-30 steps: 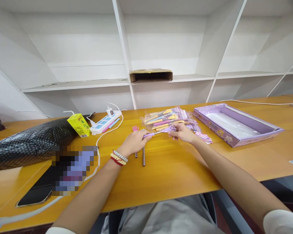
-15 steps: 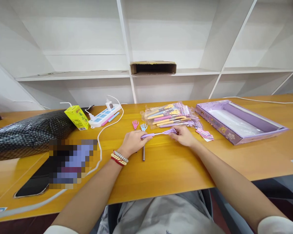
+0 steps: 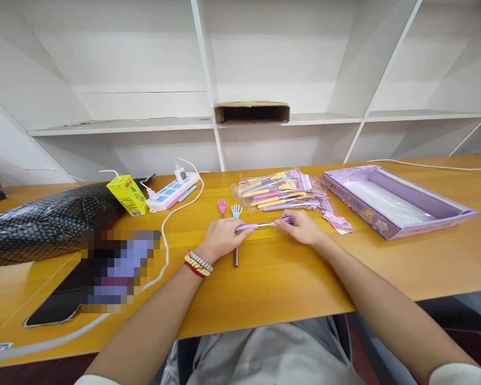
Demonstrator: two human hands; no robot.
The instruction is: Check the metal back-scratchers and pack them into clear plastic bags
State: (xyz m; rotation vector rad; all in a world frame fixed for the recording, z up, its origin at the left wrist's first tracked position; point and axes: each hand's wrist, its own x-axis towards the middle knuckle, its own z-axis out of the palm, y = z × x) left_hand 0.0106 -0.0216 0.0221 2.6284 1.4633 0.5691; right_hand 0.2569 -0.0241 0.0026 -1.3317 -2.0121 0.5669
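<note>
A purple back scratcher (image 3: 248, 227) with a short metal shaft lies across between my hands, above the table. My left hand (image 3: 222, 237) is closed round its purple handle. Thumb and fingers of my right hand (image 3: 303, 229) pinch it at the base of its claw-shaped head, which they partly cover. Beside my left hand, a pink back scratcher head (image 3: 223, 206) and a blue back scratcher head (image 3: 236, 210) lie on the table. The blue one's bare metal shaft passes beneath my left hand. Several bagged back scratchers (image 3: 280, 195) are heaped beyond my hands.
A purple box tray (image 3: 388, 232) and a small pink packet (image 3: 338, 222) sit to the right. Left are a power strip (image 3: 172, 191) with loose pink and blue handles, a yellow drink carton (image 3: 127, 194), a black bag (image 3: 52, 219), a phone (image 3: 56, 299) and a white cable (image 3: 167, 251).
My right fingers have moved from the claw's tip to its base, beside the metal shaft. The purple back scratcher and my left hand have shifted slightly right.
</note>
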